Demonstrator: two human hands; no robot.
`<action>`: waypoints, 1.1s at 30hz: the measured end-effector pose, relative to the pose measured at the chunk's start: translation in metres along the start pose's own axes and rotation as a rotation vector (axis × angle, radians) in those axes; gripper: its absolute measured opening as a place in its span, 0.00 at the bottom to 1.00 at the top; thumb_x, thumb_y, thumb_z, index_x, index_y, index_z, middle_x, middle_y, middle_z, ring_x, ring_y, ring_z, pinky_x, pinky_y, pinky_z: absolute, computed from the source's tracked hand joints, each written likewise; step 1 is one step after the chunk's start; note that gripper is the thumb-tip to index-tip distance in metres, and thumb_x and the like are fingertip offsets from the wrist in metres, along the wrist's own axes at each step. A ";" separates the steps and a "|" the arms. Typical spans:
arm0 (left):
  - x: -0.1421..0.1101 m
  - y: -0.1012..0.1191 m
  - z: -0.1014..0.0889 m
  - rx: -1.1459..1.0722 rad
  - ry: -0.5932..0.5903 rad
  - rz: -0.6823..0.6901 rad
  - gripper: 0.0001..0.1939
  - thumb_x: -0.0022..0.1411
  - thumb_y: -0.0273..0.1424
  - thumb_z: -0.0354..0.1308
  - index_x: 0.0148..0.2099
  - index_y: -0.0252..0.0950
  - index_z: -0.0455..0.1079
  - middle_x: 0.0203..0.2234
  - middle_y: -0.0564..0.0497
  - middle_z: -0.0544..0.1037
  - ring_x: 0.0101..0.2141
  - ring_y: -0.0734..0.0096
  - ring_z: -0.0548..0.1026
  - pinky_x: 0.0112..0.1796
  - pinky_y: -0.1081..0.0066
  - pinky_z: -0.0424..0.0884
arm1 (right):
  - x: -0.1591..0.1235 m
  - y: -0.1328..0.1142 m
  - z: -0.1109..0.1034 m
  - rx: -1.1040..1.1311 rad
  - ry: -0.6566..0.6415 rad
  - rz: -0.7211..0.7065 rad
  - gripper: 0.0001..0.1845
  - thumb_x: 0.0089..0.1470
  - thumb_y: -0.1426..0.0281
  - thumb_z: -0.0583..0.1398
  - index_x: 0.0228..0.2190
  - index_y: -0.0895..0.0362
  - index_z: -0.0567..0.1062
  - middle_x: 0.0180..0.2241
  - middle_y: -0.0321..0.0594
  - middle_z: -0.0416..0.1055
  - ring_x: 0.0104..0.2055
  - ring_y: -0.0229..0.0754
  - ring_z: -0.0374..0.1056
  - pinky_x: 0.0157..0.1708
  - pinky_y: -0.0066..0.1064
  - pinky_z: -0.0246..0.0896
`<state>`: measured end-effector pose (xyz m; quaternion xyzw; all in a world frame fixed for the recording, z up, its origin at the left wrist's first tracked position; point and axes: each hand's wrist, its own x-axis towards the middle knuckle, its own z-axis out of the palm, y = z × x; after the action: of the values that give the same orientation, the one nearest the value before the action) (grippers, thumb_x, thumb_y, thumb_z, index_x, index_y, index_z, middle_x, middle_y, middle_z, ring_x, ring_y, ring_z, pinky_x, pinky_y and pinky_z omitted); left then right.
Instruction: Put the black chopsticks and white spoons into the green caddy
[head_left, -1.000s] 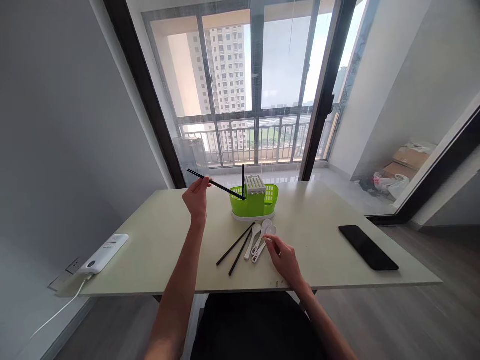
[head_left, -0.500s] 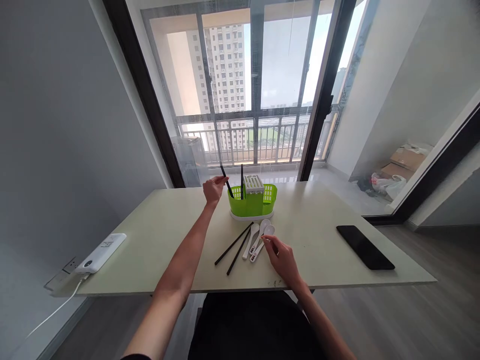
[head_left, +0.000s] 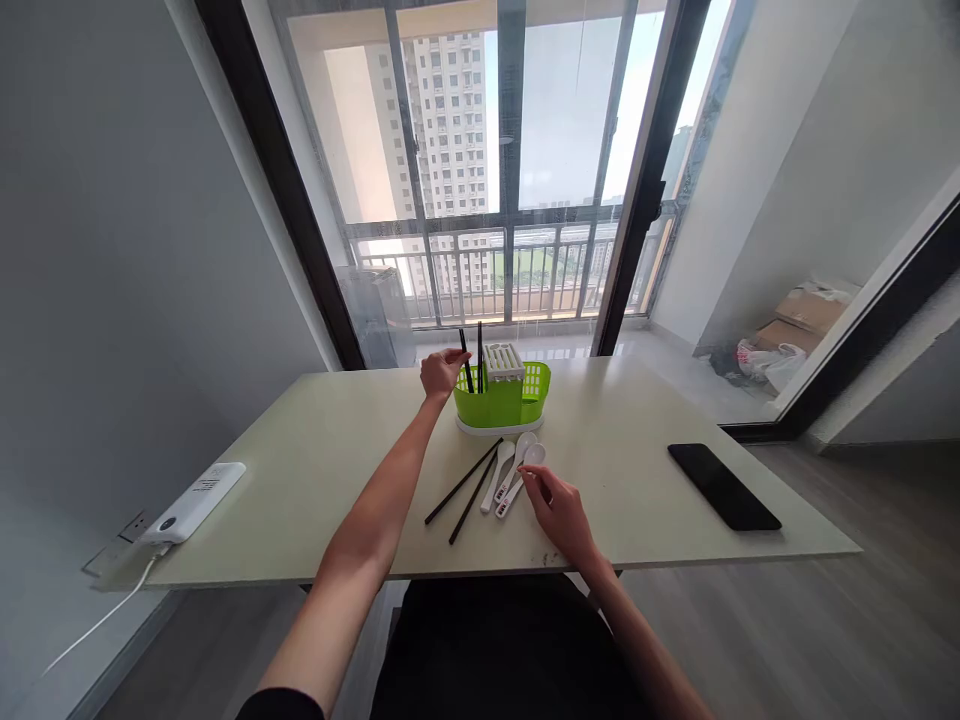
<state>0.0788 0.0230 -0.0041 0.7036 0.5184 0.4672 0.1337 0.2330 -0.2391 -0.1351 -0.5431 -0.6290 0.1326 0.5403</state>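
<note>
My left hand point(head_left: 442, 372) pinches black chopsticks point(head_left: 466, 362) near their upper part. Their lower ends are inside the left compartment of a green cutlery holder point(head_left: 504, 405) with a white base and a white slotted top. Other black chopsticks point(head_left: 480, 355) stand upright in that compartment. In front of the holder lie two black chopsticks point(head_left: 463, 480) and three white spoons point(head_left: 498, 478). Over the rightmost spoon point(head_left: 534, 455), my right hand point(head_left: 559, 510) rests with curled fingers, thumb and fingertips together at its neck; whether they grip it is hidden.
A black phone point(head_left: 724, 487) lies on the right of the pale table point(head_left: 600, 510). On the left edge, a white power strip point(head_left: 196, 500) trails a cable. Beyond the table stands a dark-framed glass door point(head_left: 645, 200).
My left hand has moved right with the chopsticks, which now stand more upright and closer to the others in the holder. My right hand stays by the spoons. The view has shifted slightly.
</note>
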 end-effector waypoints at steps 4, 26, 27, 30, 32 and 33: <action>0.009 0.001 0.003 0.034 -0.054 -0.011 0.17 0.61 0.47 0.66 0.45 0.42 0.83 0.36 0.50 0.86 0.40 0.62 0.83 0.43 0.70 0.76 | 0.000 0.000 0.000 -0.004 -0.001 -0.001 0.20 0.69 0.57 0.52 0.45 0.56 0.77 0.25 0.34 0.71 0.23 0.37 0.61 0.29 0.27 0.56; -0.104 -0.043 -0.045 0.076 -0.398 0.130 0.18 0.69 0.47 0.52 0.43 0.40 0.76 0.33 0.51 0.82 0.30 0.71 0.78 0.33 0.73 0.72 | -0.001 -0.005 -0.003 -0.042 -0.046 0.002 0.20 0.69 0.57 0.51 0.45 0.56 0.77 0.22 0.32 0.66 0.23 0.38 0.61 0.29 0.27 0.56; -0.110 -0.044 -0.046 0.093 -0.478 0.143 0.17 0.66 0.48 0.55 0.41 0.41 0.77 0.32 0.52 0.82 0.30 0.70 0.78 0.33 0.73 0.72 | -0.001 -0.005 -0.004 -0.042 -0.049 0.004 0.20 0.69 0.57 0.52 0.45 0.56 0.77 0.22 0.32 0.66 0.23 0.38 0.61 0.29 0.27 0.57; -0.127 -0.043 -0.046 0.171 -0.639 0.153 0.18 0.59 0.49 0.62 0.40 0.40 0.77 0.32 0.50 0.81 0.32 0.67 0.78 0.35 0.71 0.73 | -0.001 -0.007 -0.004 -0.043 -0.054 0.005 0.19 0.69 0.58 0.52 0.45 0.56 0.77 0.22 0.31 0.66 0.23 0.37 0.60 0.29 0.27 0.57; -0.136 -0.039 -0.043 0.238 -0.690 0.146 0.20 0.55 0.50 0.64 0.41 0.39 0.76 0.34 0.49 0.81 0.35 0.64 0.78 0.38 0.69 0.73 | -0.001 -0.007 -0.004 -0.045 -0.056 0.003 0.19 0.69 0.58 0.52 0.45 0.56 0.77 0.22 0.31 0.66 0.23 0.37 0.61 0.29 0.27 0.57; -0.140 -0.036 -0.042 0.271 -0.707 0.142 0.21 0.54 0.49 0.65 0.41 0.39 0.76 0.36 0.48 0.81 0.36 0.62 0.78 0.39 0.68 0.73 | -0.001 -0.006 -0.004 -0.045 -0.057 0.001 0.20 0.69 0.57 0.52 0.45 0.56 0.77 0.22 0.31 0.67 0.23 0.37 0.61 0.29 0.27 0.57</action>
<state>0.0199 -0.0938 -0.0792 0.8667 0.4475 0.1311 0.1771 0.2329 -0.2440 -0.1293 -0.5515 -0.6466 0.1340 0.5096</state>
